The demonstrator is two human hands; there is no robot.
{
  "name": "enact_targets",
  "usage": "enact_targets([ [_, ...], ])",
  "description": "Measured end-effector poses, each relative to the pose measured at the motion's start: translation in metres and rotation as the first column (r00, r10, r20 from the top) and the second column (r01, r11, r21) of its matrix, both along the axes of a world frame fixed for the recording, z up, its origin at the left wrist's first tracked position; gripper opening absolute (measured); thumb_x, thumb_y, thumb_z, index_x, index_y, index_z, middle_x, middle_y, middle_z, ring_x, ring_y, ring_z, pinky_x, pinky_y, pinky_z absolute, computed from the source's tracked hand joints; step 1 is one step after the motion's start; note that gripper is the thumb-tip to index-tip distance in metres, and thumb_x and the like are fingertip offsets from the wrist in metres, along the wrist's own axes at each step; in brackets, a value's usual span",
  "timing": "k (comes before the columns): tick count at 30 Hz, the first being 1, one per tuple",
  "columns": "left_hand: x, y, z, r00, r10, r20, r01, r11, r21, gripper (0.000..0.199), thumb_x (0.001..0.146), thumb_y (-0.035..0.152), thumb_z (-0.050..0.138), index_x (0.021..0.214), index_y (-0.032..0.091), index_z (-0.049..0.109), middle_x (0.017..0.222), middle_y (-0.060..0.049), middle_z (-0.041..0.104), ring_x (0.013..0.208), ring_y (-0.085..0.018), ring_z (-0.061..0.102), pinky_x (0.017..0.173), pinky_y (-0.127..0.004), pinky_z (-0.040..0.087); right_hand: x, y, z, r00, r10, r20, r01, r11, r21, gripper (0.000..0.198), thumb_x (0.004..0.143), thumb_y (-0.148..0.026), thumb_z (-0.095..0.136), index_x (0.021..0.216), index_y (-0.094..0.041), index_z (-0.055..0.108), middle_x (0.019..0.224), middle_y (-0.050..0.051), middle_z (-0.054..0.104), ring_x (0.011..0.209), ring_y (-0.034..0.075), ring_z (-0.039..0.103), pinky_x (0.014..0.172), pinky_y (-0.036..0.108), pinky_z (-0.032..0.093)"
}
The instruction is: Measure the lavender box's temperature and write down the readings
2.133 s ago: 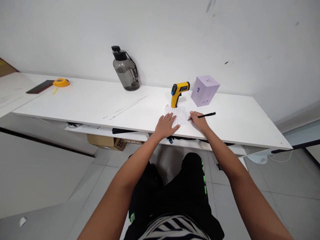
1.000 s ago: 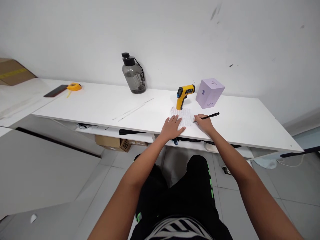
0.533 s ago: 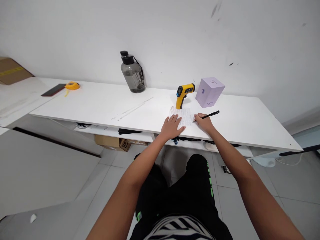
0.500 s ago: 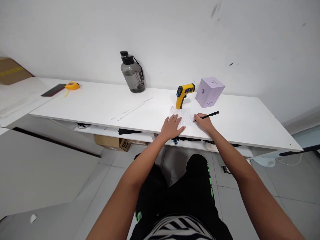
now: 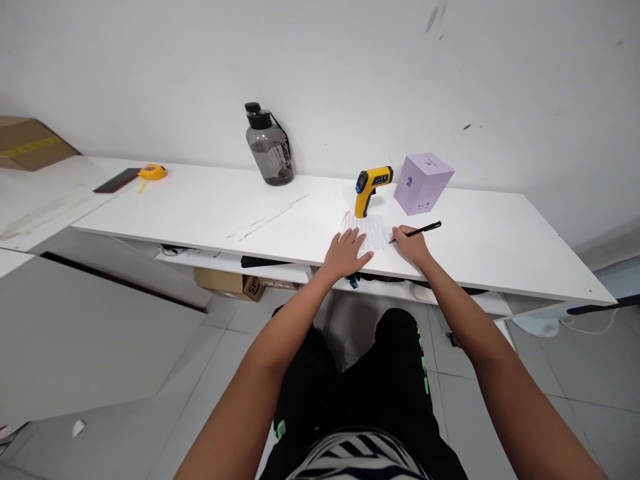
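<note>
A sheet of paper (image 5: 376, 230) covered in handwriting lies near the front edge of the white desk (image 5: 210, 213). My left hand (image 5: 346, 253) rests flat on its lower left part, fingers spread. In my right hand (image 5: 411, 245) a black pen (image 5: 424, 229) is pinched, its tip down at the paper's right edge and its back end pointing right. Just behind the paper stands a yellow and black infrared thermometer (image 5: 371, 188), upright on its handle. To the right of that is a lilac box (image 5: 424, 183).
A grey water bottle (image 5: 270, 150) stands against the wall. Farther left lie an orange tape measure (image 5: 153, 172) and a dark flat object (image 5: 116, 181), with a cardboard box (image 5: 35, 142) in the far left corner. Below the desktop, a shelf holds several items, and a carton (image 5: 225, 283) sits underneath.
The whole view has shifted slightly, so things appear a little farther right. My left hand stays on the paper, and my right hand still grips the pen at the paper's right side.
</note>
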State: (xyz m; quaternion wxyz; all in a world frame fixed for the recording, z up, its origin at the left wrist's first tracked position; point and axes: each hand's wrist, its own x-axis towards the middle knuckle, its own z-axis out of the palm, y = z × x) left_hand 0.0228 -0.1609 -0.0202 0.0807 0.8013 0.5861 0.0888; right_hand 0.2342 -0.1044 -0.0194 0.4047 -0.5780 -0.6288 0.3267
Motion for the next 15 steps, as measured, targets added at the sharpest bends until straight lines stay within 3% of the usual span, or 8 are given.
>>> enact_targets([
  [15, -0.0009, 0.0006, -0.0019, 0.999, -0.004, 0.043, 0.004, 1.0, 0.007, 0.071, 0.099, 0.06, 0.032, 0.157, 0.018, 0.036, 0.169, -0.011, 0.026, 0.157, -0.03, 0.021, 0.127, -0.051, 0.016, -0.0009, -0.003, -0.0009, 1.0, 0.008, 0.015, -0.008, 1.0, 0.017, 0.033, 0.084, -0.04, 0.053, 0.057, -0.021, 0.056, 0.06, -0.002, 0.057, 0.067, 0.017, 0.052, 0.068, 0.03, 0.039],
])
